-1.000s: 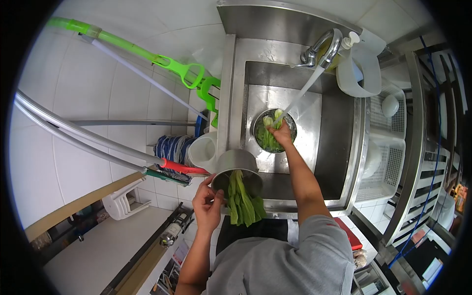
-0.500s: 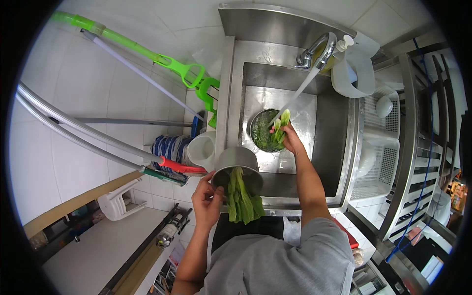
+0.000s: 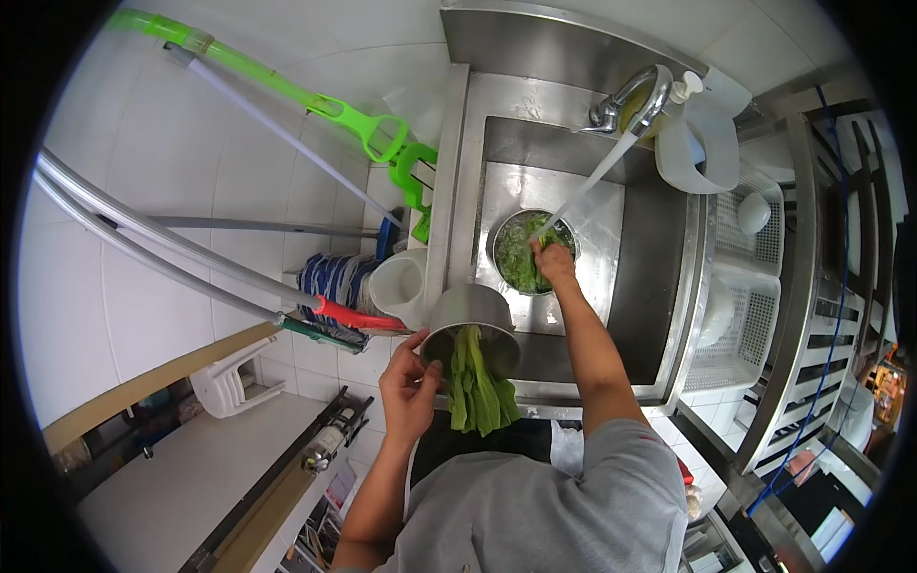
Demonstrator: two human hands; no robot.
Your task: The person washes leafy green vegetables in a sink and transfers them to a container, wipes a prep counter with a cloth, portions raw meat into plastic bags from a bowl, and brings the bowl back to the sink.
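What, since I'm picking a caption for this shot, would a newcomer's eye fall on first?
Probably the bright green leaves hanging from the tilted metal pot, which the left hand holds at the near-left corner of the sink. Next, the water stream running from the curved faucet into the round container in the sink, where the right hand is among more greens. The lime-green handle at the picture's upper left also stands out.
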